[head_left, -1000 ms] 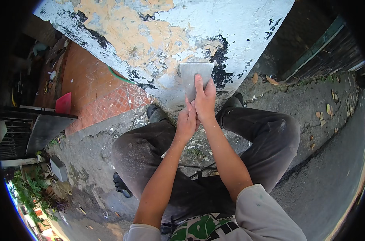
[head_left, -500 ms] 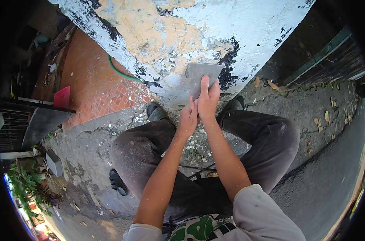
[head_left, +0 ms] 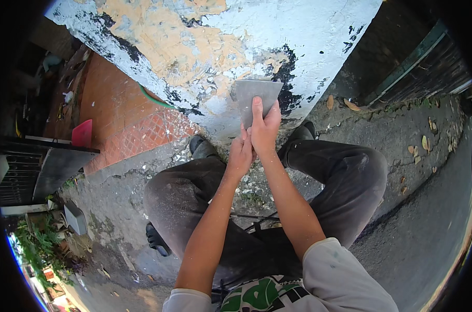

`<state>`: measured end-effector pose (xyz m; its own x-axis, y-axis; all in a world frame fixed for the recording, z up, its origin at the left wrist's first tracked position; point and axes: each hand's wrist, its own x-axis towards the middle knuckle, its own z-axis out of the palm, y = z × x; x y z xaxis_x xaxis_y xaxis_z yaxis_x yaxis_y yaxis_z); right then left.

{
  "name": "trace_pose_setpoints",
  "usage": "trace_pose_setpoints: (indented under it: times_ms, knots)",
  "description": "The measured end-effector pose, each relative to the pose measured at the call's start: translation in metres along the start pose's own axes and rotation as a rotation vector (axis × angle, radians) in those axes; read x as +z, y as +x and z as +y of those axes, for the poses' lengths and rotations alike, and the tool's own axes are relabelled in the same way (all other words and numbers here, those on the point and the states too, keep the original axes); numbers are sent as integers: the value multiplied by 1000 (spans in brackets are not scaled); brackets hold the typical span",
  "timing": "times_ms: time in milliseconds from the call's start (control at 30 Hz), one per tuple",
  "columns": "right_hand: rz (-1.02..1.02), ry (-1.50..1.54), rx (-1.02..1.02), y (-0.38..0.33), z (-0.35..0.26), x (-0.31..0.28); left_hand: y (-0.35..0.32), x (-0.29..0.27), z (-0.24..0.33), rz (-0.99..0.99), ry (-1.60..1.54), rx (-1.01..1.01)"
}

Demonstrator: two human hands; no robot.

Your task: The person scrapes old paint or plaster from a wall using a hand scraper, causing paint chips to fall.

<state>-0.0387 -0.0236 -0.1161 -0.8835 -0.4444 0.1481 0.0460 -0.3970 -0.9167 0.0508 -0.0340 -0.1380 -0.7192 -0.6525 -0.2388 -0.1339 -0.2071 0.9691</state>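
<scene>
A flat grey metal scraper (head_left: 256, 92) lies against the lower part of a wall (head_left: 335, 41) with peeling white paint. Its broad edge points up the wall, beside a black bare patch (head_left: 288, 78). My right hand (head_left: 264, 130) grips the scraper, thumb stretched along the blade's face. Just below and to the left, my left hand (head_left: 239, 156) is closed at the scraper's lower end, touching the right hand, with one finger pointing up. Any handle is hidden by the hands.
My bent knees stand on either side of my arms, shoes near the wall's foot. Paint flakes litter the rough concrete ground (head_left: 121, 197). Left are orange tiles (head_left: 111, 99), a green hose (head_left: 155, 98), a pink-red plastic piece (head_left: 82, 133) and a black sandal (head_left: 157, 240). Dry leaves (head_left: 352, 105) lie right.
The view has turned slightly, so the wall appears farther left. Both hands and the scraper keep nearly the same place on the wall, with the same hold.
</scene>
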Motion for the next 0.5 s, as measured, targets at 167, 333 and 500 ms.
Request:
trace_pose_setpoints:
  times_ms: [167,333,500]
  knots:
    - [1,22,10,0,-5,3,0,-2,-2,4,58,2]
    - [-7,-13,119,3,-12,-3,-3,12,6,45,-62,-25]
    - [-32,-110,-27,11,-26,-3,-2,13,12,-21,-116,-79]
